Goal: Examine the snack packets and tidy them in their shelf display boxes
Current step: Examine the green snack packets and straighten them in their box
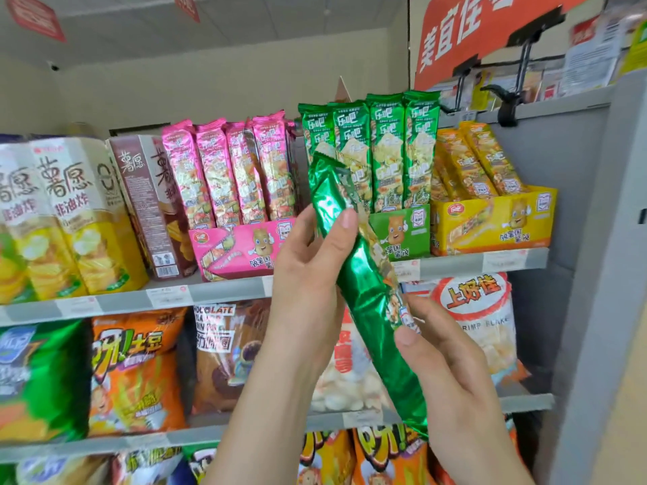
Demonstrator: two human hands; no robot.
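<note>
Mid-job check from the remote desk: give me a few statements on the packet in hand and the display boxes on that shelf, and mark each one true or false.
1. Both hands hold one green packet. True: the left hand grips its upper part, the right hand its lower part.
2. The held packet stands upright. False: it tilts, top end to the upper left.
3. The green display box sits between the pink display box and the yellow display box. True.
4. The green box is empty. False: green packets stand upright in it.
5. The pink box is on the shelf below the green one. False: both share one shelf.
</note>
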